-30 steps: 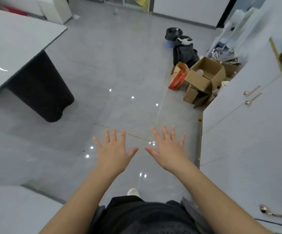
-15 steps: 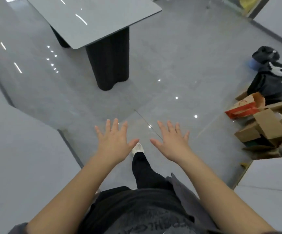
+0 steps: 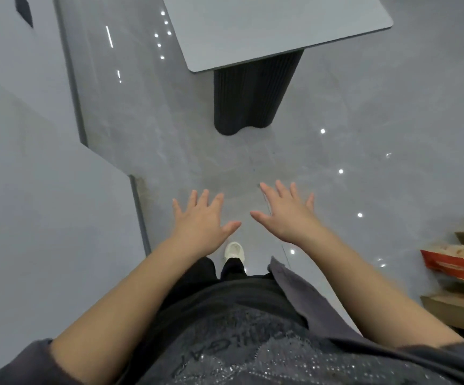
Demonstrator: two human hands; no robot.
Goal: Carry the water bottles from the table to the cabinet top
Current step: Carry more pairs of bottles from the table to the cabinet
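Observation:
No water bottle shows in the head view. The grey table (image 3: 275,26) with its dark ribbed base (image 3: 253,98) stands ahead at the top, and the part of its top in view is bare. My left hand (image 3: 200,218) and my right hand (image 3: 286,215) are stretched out in front of me over the floor, palms down, fingers spread and straight, holding nothing. They hang side by side well short of the table.
A pale wall (image 3: 44,190) with a dark skirting strip runs down the left side and juts out at a corner. Cardboard boxes (image 3: 453,304) and a red carton (image 3: 458,265) lie on the glossy grey floor at the right edge. One white shoe (image 3: 234,250) shows below my hands.
The view has swung left: the table moved from the upper left to ahead, and the white cabinets on the right left the frame. Both hands stayed spread and empty.

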